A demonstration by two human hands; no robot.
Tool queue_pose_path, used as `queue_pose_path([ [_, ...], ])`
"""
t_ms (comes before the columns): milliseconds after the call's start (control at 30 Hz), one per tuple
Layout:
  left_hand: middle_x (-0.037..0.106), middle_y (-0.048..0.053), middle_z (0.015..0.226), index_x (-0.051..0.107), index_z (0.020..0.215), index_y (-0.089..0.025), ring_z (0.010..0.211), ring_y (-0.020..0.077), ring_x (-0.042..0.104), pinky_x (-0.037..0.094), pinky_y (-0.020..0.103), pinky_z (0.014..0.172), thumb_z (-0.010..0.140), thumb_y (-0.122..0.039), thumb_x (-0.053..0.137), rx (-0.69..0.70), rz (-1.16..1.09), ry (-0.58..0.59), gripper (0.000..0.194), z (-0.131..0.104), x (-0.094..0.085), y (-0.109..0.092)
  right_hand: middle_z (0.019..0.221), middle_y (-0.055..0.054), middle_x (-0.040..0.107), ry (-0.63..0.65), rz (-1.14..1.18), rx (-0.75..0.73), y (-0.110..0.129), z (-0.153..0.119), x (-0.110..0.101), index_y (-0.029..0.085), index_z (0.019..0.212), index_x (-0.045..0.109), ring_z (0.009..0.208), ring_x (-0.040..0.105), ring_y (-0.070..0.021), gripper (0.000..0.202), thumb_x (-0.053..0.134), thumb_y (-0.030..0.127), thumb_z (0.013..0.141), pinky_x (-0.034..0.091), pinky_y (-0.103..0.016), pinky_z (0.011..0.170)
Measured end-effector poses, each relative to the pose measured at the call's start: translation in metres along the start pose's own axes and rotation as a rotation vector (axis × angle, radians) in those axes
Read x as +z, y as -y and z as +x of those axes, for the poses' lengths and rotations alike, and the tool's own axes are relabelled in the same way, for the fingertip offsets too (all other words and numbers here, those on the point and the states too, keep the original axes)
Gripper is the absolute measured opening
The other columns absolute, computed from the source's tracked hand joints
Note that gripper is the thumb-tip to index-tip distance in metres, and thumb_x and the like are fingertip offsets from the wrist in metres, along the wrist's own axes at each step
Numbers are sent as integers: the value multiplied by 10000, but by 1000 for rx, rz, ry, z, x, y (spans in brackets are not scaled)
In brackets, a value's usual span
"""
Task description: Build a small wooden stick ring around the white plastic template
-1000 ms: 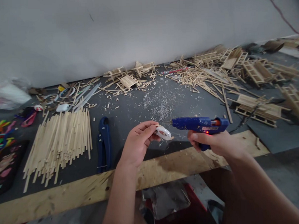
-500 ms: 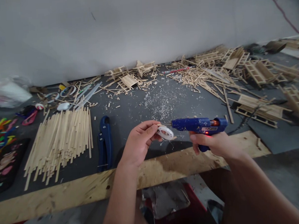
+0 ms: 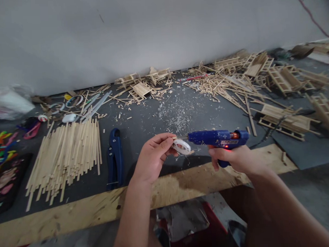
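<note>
We see our left hand (image 3: 152, 158) pinching a small white ring (image 3: 182, 146) by its rim, above the dark bench (image 3: 143, 124). Our right hand (image 3: 233, 159) is closed around a blue plastic glue gun (image 3: 217, 138), nozzle touching the ring. The ring looks light, thin and rigid, best held at its edge. A pile of pale wooden sticks (image 3: 65, 155) and blue cutters (image 3: 115, 157) lie left.

light: dim, even | shadows: soft | left edge blurred | wide-angle bending at edges
</note>
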State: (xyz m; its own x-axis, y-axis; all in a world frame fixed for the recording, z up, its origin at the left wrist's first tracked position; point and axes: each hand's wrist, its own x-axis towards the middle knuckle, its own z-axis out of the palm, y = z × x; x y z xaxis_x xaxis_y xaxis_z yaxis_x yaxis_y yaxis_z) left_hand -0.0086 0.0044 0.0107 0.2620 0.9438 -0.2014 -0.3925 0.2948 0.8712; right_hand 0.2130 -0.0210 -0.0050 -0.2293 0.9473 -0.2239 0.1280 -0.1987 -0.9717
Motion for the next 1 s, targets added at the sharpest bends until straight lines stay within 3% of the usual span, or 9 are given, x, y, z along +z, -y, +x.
queue_pose_path([
  [700,684,12,700,681,813,-167,572,97,598,481,206,553,735,-210,665,-6,31,18,91,1,-2,1,467,23,570,-23,-4,24,4,2,1,178,650,557,408,548,-135,194,641,348,695,410,-257,465],
  [1000,681,14,728,675,826,-173,573,92,599,468,201,560,751,-219,648,-9,75,37,92,0,-4,3,516,23,519,-123,158,-6,3,7,3,176,619,547,413,512,-133,224,699,339,648,410,-275,397],
])
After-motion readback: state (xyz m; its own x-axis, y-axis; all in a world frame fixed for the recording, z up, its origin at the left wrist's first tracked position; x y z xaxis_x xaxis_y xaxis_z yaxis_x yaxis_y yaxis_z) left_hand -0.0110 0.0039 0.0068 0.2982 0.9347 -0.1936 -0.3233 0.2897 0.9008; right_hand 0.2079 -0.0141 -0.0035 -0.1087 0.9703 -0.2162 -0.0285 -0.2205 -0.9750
